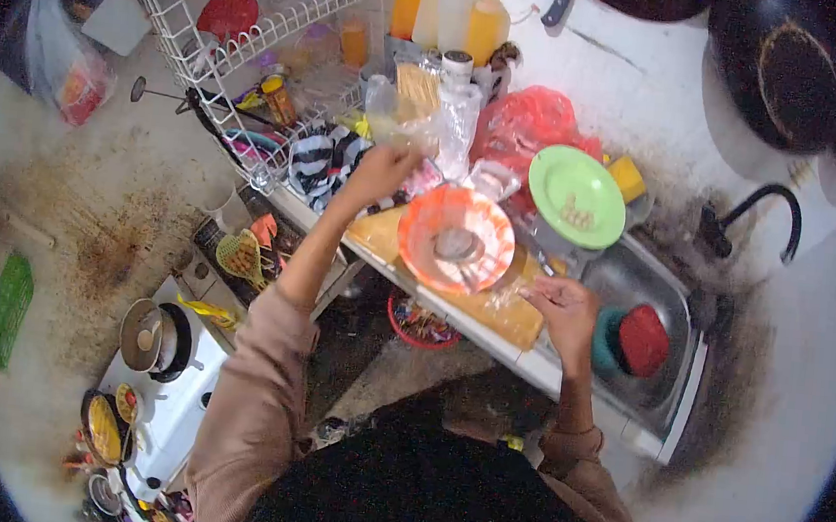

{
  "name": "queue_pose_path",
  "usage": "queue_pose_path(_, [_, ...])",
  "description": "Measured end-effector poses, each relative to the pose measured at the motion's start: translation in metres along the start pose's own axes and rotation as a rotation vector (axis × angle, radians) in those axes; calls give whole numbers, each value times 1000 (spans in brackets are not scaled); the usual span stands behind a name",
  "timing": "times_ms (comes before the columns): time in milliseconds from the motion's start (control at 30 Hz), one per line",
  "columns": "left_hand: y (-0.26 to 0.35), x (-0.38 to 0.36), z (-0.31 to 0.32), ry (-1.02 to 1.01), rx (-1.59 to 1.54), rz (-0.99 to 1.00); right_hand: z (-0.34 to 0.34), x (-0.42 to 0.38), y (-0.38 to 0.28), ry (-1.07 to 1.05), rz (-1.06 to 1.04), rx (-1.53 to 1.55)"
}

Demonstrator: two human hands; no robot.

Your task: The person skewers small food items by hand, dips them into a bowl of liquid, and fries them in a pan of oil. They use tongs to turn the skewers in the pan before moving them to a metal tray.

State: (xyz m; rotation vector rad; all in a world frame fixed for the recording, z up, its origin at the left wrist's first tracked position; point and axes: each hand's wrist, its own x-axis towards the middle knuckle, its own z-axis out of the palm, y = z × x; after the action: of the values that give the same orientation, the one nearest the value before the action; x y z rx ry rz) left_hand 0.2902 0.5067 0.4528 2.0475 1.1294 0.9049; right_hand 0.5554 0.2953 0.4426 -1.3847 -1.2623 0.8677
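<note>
My left hand [383, 175] reaches over the back of the counter with its fingers curled together. Blurred clear plastic lies just beyond its fingertips; what they grip cannot be made out. An orange-and-white bowl [419, 267] stands on a wooden board [372, 235] between my hands, with a greyish-brown lump [455, 244] inside it. To the right of the bowl, my right hand [565, 312] has its thumb and fingers drawn together, near shiny clear plastic [507, 295] on the board. Behind that hand, a green plate [556, 179] holds small pale pieces [577, 212].
A metal sink [669, 288] with a red sponge-like item [643, 340] and black faucet [790, 209] is at right. A white wire rack [290, 13], bottles [453, 8] and red plastic bag [540, 118] line the back. A stove [155, 407] with pans stands lower left.
</note>
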Motion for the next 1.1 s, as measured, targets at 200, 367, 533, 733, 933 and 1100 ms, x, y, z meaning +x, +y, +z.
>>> queue_pose_path(200, [-2,119,4,373,209,50,-39,56,35,63,-122,2])
queue_pose_path(367, [-34,201,-21,614,367,411,-37,76,34,-6,-135,-15])
queue_pose_path(533, [-53,244,-53,98,645,100,-35,81,34,41,-92,48])
queue_pose_path(733, [-40,286,-53,-64,812,-2,-39,91,26,233,-10,-66])
queue_pose_path(933, [-75,301,-45,-362,1113,96,-36,94,21,277,17,95])
queue_pose_path(1100, [-82,302,-45,-159,973,-54,-34,97,26,293,40,78])
